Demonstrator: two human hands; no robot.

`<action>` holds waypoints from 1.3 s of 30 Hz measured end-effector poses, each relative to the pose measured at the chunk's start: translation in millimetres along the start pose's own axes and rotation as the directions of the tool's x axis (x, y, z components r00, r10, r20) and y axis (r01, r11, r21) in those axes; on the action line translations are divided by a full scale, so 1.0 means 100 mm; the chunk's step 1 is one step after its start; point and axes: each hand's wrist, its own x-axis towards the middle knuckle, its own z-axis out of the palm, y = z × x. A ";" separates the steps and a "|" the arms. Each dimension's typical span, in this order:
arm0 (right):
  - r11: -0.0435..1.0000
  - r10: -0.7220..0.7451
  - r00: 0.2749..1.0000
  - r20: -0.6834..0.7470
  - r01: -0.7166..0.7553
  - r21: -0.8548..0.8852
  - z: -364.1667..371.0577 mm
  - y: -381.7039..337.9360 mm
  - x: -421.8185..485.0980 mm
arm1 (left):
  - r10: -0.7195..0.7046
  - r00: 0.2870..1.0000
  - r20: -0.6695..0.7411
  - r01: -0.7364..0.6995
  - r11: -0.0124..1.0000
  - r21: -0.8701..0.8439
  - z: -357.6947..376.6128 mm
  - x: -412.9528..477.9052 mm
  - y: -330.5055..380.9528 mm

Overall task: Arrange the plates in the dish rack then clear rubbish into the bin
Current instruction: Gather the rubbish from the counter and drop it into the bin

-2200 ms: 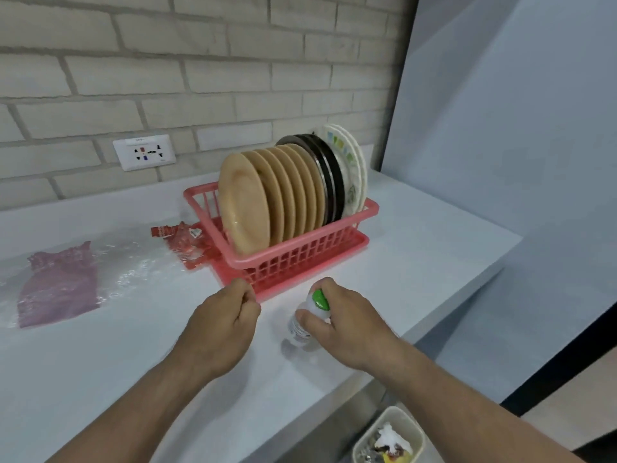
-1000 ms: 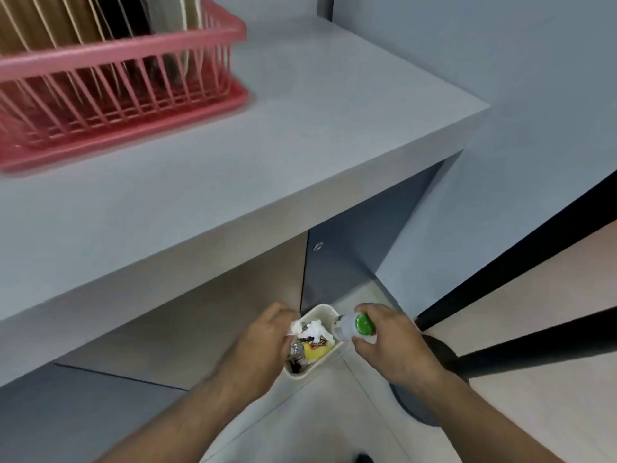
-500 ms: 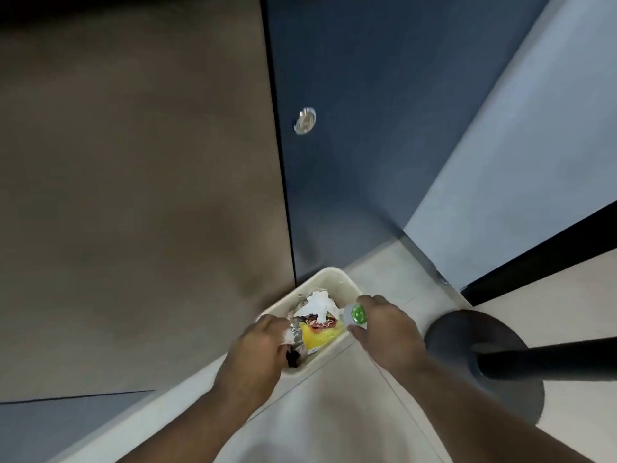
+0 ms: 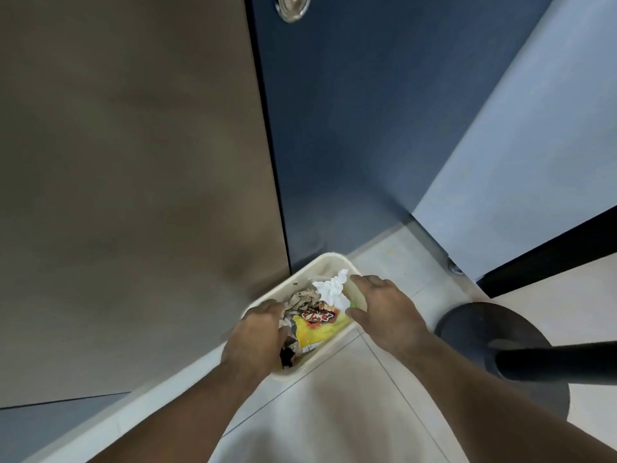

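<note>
We are looking down at the cream bin [image 4: 330,259], which stands on the tiled floor [image 4: 334,416] against the foot of the cupboard, where the brown panel [image 4: 133,162] meets the dark blue door [image 4: 334,128]. The bin holds rubbish: a crumpled white tissue [image 4: 331,289] at the far end, a wad of brown paper [image 4: 302,299] beside it, a yellow snack packet [image 4: 317,330] with a red label in the middle, and a silvery wrapper [image 4: 291,334] towards the near end.

Our left hand [image 4: 255,339] hangs over the near left corner of the bin. Its fingers [image 4: 272,307] curl downward into the rubbish, right against the silvery wrapper. Their tips are hidden, so we cannot tell whether they grip anything.

Our right hand [image 4: 389,312] hovers over the right rim with its back towards us. Its fingers [image 4: 365,280] are spread and fairly straight, reaching towards the tissue, and the thumb lies just above the yellow packet. A sliver of a green cap [image 4: 352,305] shows between thumb and forefinger. The rest of that item is hidden, and no finger is plainly wrapped around it.

To the right, a black round base [image 4: 480,329] with a dark pole [image 4: 554,362] sits on the floor near the bin. A round metal fitting [image 4: 292,6] is set at the top of the blue door.
</note>
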 end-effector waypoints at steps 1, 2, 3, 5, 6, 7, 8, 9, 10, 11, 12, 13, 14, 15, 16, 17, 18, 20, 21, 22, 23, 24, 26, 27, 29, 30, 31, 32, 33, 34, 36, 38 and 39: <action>1.000 -0.008 1.000 -0.015 0.008 0.022 -0.06 -0.04 -0.05 | 0.025 0.999 -0.021 -0.025 1.000 -0.003 -0.08 -0.05 0.02; 0.999 -0.009 1.000 -0.025 0.010 0.044 -0.15 -0.11 -0.12 | 0.040 0.998 -0.039 -0.041 0.999 -0.009 -0.19 -0.13 0.05; 0.998 -0.024 0.999 -0.040 0.026 0.064 -0.23 -0.16 -0.19 | 0.065 0.996 -0.067 -0.066 0.998 -0.021 -0.30 -0.20 0.07; 0.994 -0.042 0.996 -0.078 0.049 0.094 -0.49 -0.34 -0.34 | 0.119 0.985 -0.122 -0.125 0.991 -0.041 -0.65 -0.39 0.16; 0.992 -0.048 0.994 -0.098 0.059 0.111 -0.59 -0.42 -0.40 | 0.152 0.979 -0.137 -0.159 0.986 -0.042 -0.80 -0.47 0.21; 0.988 -0.058 0.990 -0.126 0.075 0.133 -0.75 -0.52 -0.46 | 0.192 0.969 -0.155 -0.200 0.979 -0.039 -1.00 -0.56 0.27; 0.986 -0.066 0.987 -0.149 0.088 0.143 -0.95 -0.63 -0.53 | 0.231 0.957 -0.176 -0.240 0.970 -0.029 -1.23 -0.66 0.33; 0.983 -0.083 0.980 -0.179 0.110 0.146 -1.16 -0.76 -0.62 | 0.265 0.943 -0.202 -0.274 0.961 -0.018 -1.48 -0.79 0.40; 0.981 -0.103 0.975 -0.199 0.133 0.144 -1.37 -0.89 -0.70 | 0.294 0.930 -0.219 -0.302 0.953 -0.005 -1.71 -0.93 0.47; 0.977 -0.123 0.967 -0.223 0.157 0.143 -1.62 -1.01 -0.80 | 0.322 0.918 -0.233 -0.326 0.945 0.019 -1.96 -1.08 0.54; 0.973 -0.144 0.960 -0.238 0.181 0.141 -1.83 -1.11 -0.89 | 0.353 0.905 -0.240 -0.351 0.935 0.052 -2.17 -1.21 0.60; 0.970 -0.165 0.953 -0.254 0.204 0.133 -2.07 -1.22 -0.97 | 0.385 0.891 -0.241 -0.374 0.923 0.091 -2.38 -1.33 0.66; 0.967 -0.180 0.948 -0.264 0.219 0.126 -2.29 -1.32 -1.06 | 0.415 0.879 -0.234 -0.398 0.910 0.118 -2.58 -1.44 0.72; 0.965 -0.197 0.941 -0.276 0.236 0.116 -2.51 -1.41 -1.15 | 0.434 0.872 -0.224 -0.415 0.901 0.129 -2.78 -1.55 0.77; 0.963 -0.211 0.935 -0.287 0.250 0.106 -2.73 -1.51 -1.23 | 0.450 0.865 -0.223 -0.430 0.893 0.133 -2.98 -1.66 0.82; 0.959 -0.230 0.928 -0.294 0.267 0.092 -2.94 -1.61 -1.32 | 0.469 0.852 -0.233 -0.448 0.883 0.141 -3.19 -1.76 0.89; 0.957 -0.243 0.921 -0.305 0.280 0.082 -3.14 -1.71 -1.41 | 0.494 0.831 -0.255 -0.469 0.869 0.157 -3.40 -1.86 0.95; 0.947 -0.276 0.902 -0.331 0.314 0.064 -3.55 -1.93 -1.58 | 0.559 0.774 -0.297 -0.517 0.829 0.212 -3.86 -2.06 1.09; 0.942 -0.293 0.893 -0.341 0.331 0.055 -3.71 -2.03 -1.66 | 0.588 0.746 -0.313 -0.543 0.809 0.225 -4.08 -2.16 1.15; 0.940 -0.301 0.883 -0.361 0.339 0.046 -3.96 -2.18 -1.75 | 0.615 0.714 -0.334 -0.570 0.788 0.233 -4.37 -2.28 1.21; 0.933 -0.316 0.872 -0.375 0.356 0.041 -4.09 -2.26 -1.80 | 0.643 0.678 -0.356 -0.598 0.765 0.241 -4.52 -2.31 1.24; 0.933 -0.319 0.864 -0.390 0.359 0.034 -4.27 -2.37 -1.86 | 0.650 0.663 -0.372 -0.607 0.757 0.242 -4.72 -2.37 1.27; 0.932 -0.321 0.850 -0.418 0.363 0.022 -4.60 -2.60 -1.99 | 0.636 0.659 -0.402 -0.598 0.767 0.233 -5.12 -2.51 1.27; 0.931 -0.321 0.842 -0.434 0.364 0.018 -4.74 -2.73 -2.06 | 0.629 0.656 -0.417 -0.591 0.772 0.235 -5.29 -2.57 1.24; 0.938 -0.307 0.840 -0.447 0.346 0.006 -4.99 -2.95 -2.17 | 0.615 0.661 -0.430 -0.572 0.784 0.242 -5.58 -2.67 1.17; 0.942 -0.301 0.838 -0.454 0.336 -0.003 -5.07 -3.03 -2.21 | 0.607 0.665 -0.435 -0.564 0.790 0.241 -5.69 -2.69 1.13; 0.946 -0.292 0.834 -0.469 0.325 -0.012 -5.17 -3.16 -2.27 | 0.606 0.661 -0.442 -0.561 0.791 0.245 -5.84 -2.74 1.08; 0.948 -0.285 0.832 -0.475 0.317 -0.014 -5.23 -3.25 -2.31 | 0.604 0.663 -0.441 -0.559 0.792 0.244 -5.96 -2.76 1.05; 0.950 -0.277 0.831 -0.483 0.311 -0.010 -5.28 -3.34 -2.36 | 0.604 0.660 -0.446 -0.560 0.792 0.243 -6.06 -2.79 1.00; 0.952 -0.269 0.823 -0.499 0.307 -0.007 -5.34 -3.47 -2.42 | 0.612 0.647 -0.455 -0.565 0.785 0.253 -6.22 -2.86 0.94; 0.955 -0.255 0.828 -0.499 0.296 0.004 -5.39 -3.58 -2.45 | 0.615 0.634 -0.468 -0.568 0.781 0.258 -6.37 -2.89 0.89; 0.956 -0.234 0.823 -0.518 0.291 0.030 -5.42 -3.72 -2.49 | 0.615 0.628 -0.477 -0.571 0.781 0.255 -6.51 -2.96 0.81; 0.955 -0.229 0.822 -0.521 0.293 0.043 -5.41 -3.77 -2.50 | 0.611 0.627 -0.483 -0.572 0.783 0.247 -6.55 -2.97 0.77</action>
